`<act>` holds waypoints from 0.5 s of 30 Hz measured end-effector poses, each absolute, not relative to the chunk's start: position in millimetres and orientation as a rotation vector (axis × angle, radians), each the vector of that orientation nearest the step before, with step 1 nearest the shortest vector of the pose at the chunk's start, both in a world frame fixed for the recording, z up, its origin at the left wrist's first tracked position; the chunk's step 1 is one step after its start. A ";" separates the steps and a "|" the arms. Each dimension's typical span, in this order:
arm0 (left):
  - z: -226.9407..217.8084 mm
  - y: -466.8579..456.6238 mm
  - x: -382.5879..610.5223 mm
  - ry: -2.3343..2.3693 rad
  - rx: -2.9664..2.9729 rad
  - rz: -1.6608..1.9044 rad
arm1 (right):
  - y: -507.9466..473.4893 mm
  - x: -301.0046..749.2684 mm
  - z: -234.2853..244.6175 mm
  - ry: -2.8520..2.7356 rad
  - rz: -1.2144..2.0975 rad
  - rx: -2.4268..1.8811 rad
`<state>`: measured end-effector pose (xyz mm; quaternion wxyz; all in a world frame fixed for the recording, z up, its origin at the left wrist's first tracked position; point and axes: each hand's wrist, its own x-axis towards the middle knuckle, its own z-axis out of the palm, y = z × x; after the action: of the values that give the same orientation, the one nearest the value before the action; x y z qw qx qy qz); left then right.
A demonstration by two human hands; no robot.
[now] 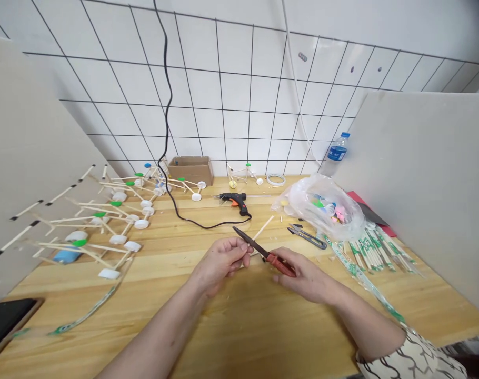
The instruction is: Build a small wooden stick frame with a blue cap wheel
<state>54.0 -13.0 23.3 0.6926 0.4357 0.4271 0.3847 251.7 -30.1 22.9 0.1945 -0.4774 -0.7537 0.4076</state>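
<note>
Head view: the right hand (308, 276) grips a red-handled knife (263, 251), its blade laid across a stick (262, 230) pinched in the left hand (219, 260) just above the table (231, 321). The fingers (239, 247) sit right beside the edge, so a slip could nick them. The stick juts out unsupported and could snap or fly off. The glue gun (235, 199) and snips (307, 235) lie close; a jerk could knock them
</note>
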 end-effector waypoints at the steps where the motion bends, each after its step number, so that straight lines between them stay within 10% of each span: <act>1: 23.2 -13.3 53.5 0.953 0.973 0.858 | -30.2 251.4 22.7 -2.118 1.136 -1.341; 15: 14.6 -10.4 45.7 0.932 0.830 0.892 | -28.6 250.7 20.6 -2.144 1.096 -1.366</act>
<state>45.7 -10.4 14.6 0.7200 0.3753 0.4218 0.4035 250.7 -28.6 20.6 0.1853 -0.4848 -0.7611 0.3890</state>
